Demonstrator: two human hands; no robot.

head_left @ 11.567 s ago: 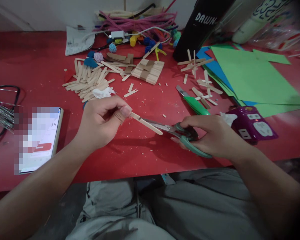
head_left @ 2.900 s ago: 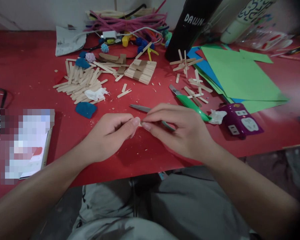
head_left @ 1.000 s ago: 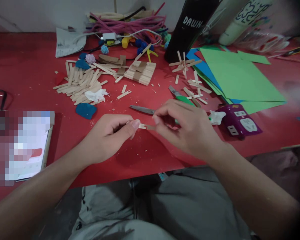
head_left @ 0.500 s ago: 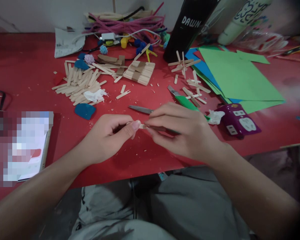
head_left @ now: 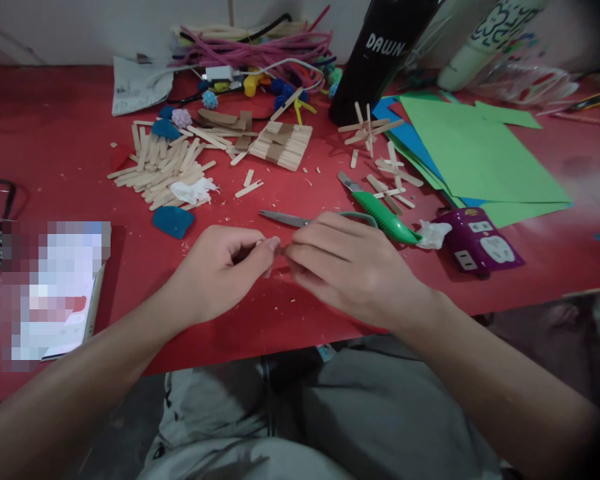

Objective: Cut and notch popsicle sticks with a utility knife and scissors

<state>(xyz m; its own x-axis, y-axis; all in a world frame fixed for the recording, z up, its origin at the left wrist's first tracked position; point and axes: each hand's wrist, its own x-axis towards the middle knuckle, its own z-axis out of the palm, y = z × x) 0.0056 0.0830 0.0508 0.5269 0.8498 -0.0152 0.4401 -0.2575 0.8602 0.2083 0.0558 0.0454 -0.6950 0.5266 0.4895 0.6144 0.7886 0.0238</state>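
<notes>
My left hand [head_left: 230, 270] is closed in a pinch, thumb on top, on a small wooden craft stick [head_left: 281, 251] of which only a sliver shows. Against its other end, the bent fingers of my right hand [head_left: 347, 267] are closed too, their tips partly hidden. Just behind my right hand lies a pair of scissors [head_left: 283, 219], blades pointing left and partly covered by the hand. A green-handled cutter knife [head_left: 380, 210] rests beyond the right knuckles. Stick pieces [head_left: 250, 188] and tiny chips lie on the red table [head_left: 260, 313].
At back left are a pile of craft sticks [head_left: 153, 160], blue clay [head_left: 173, 221] and a banded stick bundle [head_left: 283, 145]. A phone [head_left: 63, 300] lies left. To the right are joined sticks [head_left: 367, 127], a black bottle [head_left: 375, 60], green paper [head_left: 475, 147] and a purple packet [head_left: 480, 240].
My right hand has turned and its fingers have curled in closer to my left fingertips. Less of the stick shows between the hands, and the scissors' handle is more exposed.
</notes>
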